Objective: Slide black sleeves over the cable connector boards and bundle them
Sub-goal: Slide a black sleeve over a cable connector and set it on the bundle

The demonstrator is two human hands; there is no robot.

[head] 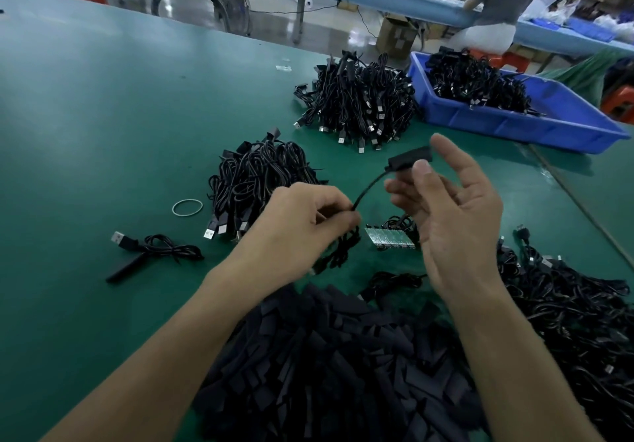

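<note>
My left hand (305,225) pinches a thin black cable (368,187) above the green table. The cable rises to a black sleeve (410,158) that covers its connector board. My right hand (453,208) pinches that sleeve between thumb and fingers, the other fingers spread. Below the hands lies a row of bare green connector boards (391,237) on their cables. A large heap of loose black sleeves (329,366) fills the near table edge.
Bundled cable piles sit at centre (260,180) and farther back (360,101). A blue bin (549,122) of cables stands back right. Loose cables (576,307) spread at right. A rubber band (187,207) and one single cable (154,249) lie at left. A person sits beyond.
</note>
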